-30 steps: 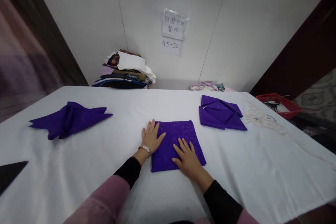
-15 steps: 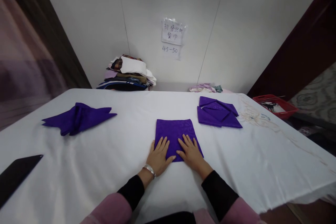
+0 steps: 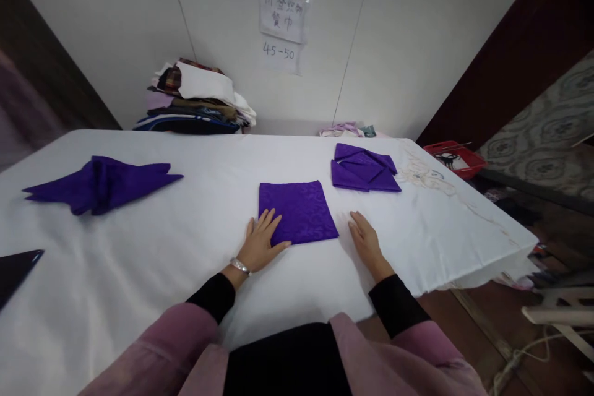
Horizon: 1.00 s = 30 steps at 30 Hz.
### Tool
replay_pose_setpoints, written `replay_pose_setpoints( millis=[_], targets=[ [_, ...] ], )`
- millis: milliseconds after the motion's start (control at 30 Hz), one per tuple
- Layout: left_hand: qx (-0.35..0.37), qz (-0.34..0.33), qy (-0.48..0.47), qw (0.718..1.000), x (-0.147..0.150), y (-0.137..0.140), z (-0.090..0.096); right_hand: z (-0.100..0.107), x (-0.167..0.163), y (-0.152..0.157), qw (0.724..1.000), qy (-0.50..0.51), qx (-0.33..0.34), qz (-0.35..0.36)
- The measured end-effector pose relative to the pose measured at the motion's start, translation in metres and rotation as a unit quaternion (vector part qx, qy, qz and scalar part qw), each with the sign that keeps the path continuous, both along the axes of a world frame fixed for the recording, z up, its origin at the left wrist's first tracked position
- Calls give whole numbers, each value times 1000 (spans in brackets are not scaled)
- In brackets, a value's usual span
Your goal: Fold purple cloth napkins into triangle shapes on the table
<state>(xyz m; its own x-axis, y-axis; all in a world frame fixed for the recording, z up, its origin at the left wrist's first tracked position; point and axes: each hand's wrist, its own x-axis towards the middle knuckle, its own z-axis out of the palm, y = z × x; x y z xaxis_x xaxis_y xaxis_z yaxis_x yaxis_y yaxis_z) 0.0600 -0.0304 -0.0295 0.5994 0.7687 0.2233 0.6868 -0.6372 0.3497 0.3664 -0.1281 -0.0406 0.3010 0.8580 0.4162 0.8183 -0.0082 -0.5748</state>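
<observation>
A purple cloth napkin [image 3: 304, 210], folded into a flat square, lies on the white tablecloth in front of me. My left hand [image 3: 260, 241] rests flat on its left side, fingers stretched out and thumb along the near edge. Just right of the square, apart from it, is my right hand [image 3: 366, 241], turned on its side with fingers stretched and nothing in it. Beyond that hand sits a purple napkin folded into an angular shape [image 3: 364, 167]. Far to the left lies another purple napkin, gathered in the middle with pointed ends [image 3: 102, 185].
A pile of folded clothes [image 3: 199, 99] stands behind the table against the wall, below a paper sign [image 3: 283, 12]. Past the right table edge is a red basket [image 3: 464, 161] with scissors. A dark flat object [image 3: 18, 269] lies at the left.
My right hand has left the folded square and moved to its right. My left hand stays on the cloth. The whole view has shifted, tilting down and to the right.
</observation>
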Motion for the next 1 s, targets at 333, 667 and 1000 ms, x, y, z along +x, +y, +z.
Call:
replay_pose_setpoints(
  millis=[333,667,1000],
  targets=[
    [45,-55,-48,996,-22,-14,9,11,-24,-6,987,-51,-7,154],
    [73,-42,-18,996,-28,-17,14,19,-40,1,979,-122,-57,150],
    [64,-49,-19,997,-47,-19,10,21,-45,-6,964,-172,-37,202]
  ],
)
